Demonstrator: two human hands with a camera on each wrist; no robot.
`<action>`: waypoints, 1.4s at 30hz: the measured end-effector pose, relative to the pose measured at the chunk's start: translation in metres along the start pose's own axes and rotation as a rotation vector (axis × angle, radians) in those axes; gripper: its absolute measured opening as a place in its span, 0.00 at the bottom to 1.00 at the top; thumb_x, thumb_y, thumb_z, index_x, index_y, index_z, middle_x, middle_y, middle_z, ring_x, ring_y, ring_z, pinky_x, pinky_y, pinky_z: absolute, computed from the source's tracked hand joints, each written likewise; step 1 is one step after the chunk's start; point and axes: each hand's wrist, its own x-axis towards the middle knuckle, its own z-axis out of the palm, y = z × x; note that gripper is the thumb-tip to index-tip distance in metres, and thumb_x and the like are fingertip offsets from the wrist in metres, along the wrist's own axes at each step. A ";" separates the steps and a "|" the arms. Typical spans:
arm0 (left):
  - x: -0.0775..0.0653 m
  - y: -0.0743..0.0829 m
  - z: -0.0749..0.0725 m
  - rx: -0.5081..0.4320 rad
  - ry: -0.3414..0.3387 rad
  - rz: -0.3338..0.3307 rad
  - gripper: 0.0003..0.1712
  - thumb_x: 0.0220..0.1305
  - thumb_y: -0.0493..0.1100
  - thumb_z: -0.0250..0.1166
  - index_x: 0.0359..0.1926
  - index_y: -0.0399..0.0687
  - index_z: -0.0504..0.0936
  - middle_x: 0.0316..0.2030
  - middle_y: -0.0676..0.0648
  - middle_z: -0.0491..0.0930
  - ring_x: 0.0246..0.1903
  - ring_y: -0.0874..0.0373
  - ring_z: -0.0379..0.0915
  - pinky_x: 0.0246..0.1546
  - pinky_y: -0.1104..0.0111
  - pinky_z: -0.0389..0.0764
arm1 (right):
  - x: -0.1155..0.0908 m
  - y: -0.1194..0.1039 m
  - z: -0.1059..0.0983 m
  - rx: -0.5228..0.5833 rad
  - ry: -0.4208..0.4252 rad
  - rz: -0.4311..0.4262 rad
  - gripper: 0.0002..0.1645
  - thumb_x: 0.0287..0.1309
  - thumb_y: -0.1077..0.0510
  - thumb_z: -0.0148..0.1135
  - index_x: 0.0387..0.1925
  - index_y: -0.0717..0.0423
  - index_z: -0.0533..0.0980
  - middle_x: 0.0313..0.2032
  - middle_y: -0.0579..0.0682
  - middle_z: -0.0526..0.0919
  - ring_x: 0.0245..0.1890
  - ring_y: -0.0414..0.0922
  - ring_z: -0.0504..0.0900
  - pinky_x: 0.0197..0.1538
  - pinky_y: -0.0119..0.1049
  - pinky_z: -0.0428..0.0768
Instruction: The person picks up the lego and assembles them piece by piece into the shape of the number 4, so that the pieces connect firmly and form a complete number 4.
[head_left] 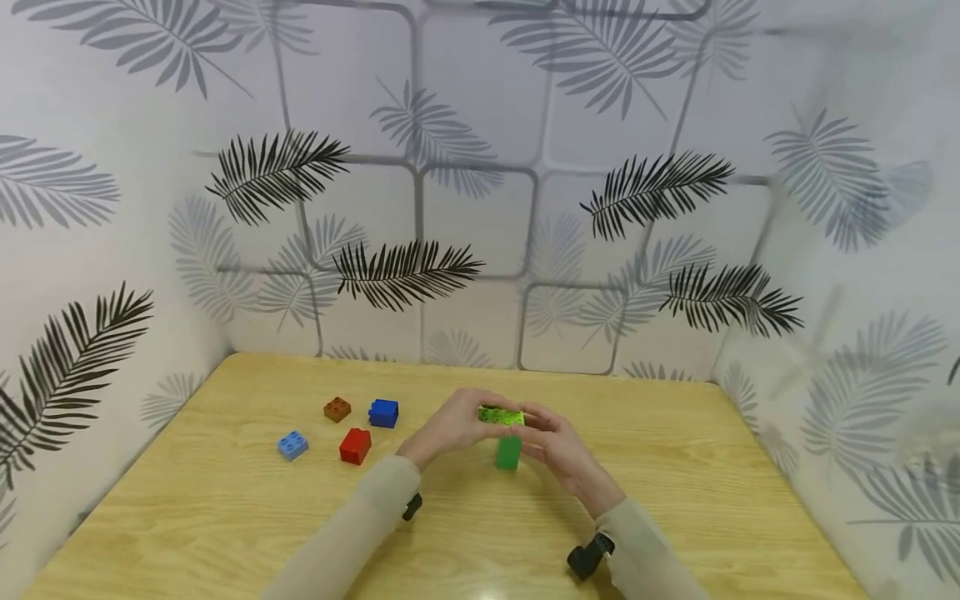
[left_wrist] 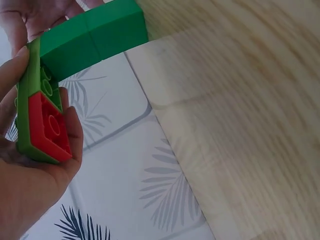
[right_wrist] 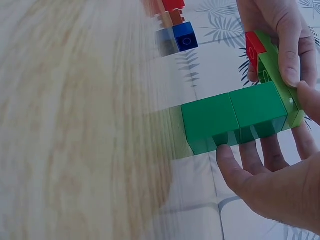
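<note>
Two dark green toy bricks [right_wrist: 235, 112] form an upright column, its lower end at the tabletop. Across its top lies a long lime-green toy brick [head_left: 501, 415] with studs, reaching out to the left. Under that overhang, the left wrist view shows a red toy brick [left_wrist: 49, 127] with its hollow underside exposed. My left hand [head_left: 455, 422] grips the overhanging end, fingers around the lime and red bricks. My right hand [head_left: 558, 446] holds the column side, its thumb at the lime brick and its fingers along the green bricks.
Loose toy bricks lie left of my hands on the wooden table [head_left: 225, 517]: light blue [head_left: 292, 445], brown [head_left: 337, 408], red [head_left: 356, 446] and dark blue [head_left: 384, 413]. A leaf-patterned wall [head_left: 480, 325] borders the table's far edge.
</note>
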 end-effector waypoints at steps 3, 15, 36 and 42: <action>0.001 -0.002 -0.003 -0.031 -0.016 0.012 0.19 0.61 0.47 0.70 0.54 0.57 0.84 0.53 0.56 0.83 0.53 0.59 0.77 0.56 0.61 0.77 | 0.001 0.000 0.001 -0.011 0.005 -0.009 0.33 0.66 0.54 0.61 0.69 0.56 0.65 0.63 0.61 0.70 0.54 0.45 0.78 0.66 0.52 0.70; -0.010 -0.016 -0.027 -0.133 0.025 -0.026 0.16 0.65 0.50 0.67 0.52 0.56 0.84 0.48 0.54 0.84 0.47 0.61 0.78 0.48 0.63 0.80 | 0.001 -0.002 -0.001 -0.093 0.010 -0.039 0.30 0.66 0.51 0.62 0.67 0.53 0.69 0.62 0.59 0.73 0.54 0.45 0.80 0.63 0.48 0.75; -0.045 -0.065 -0.080 -0.144 0.104 -0.143 0.15 0.66 0.42 0.65 0.54 0.49 0.83 0.50 0.45 0.83 0.50 0.51 0.79 0.52 0.56 0.79 | 0.003 0.001 -0.001 -0.059 -0.011 0.004 0.33 0.65 0.54 0.63 0.69 0.56 0.67 0.62 0.59 0.73 0.54 0.41 0.79 0.63 0.45 0.75; -0.049 -0.073 -0.089 -0.143 0.101 -0.166 0.15 0.66 0.38 0.65 0.53 0.44 0.83 0.50 0.42 0.83 0.52 0.47 0.78 0.55 0.52 0.77 | 0.003 0.002 -0.001 -0.036 -0.015 0.013 0.33 0.63 0.52 0.65 0.67 0.54 0.69 0.61 0.56 0.73 0.54 0.41 0.79 0.62 0.45 0.76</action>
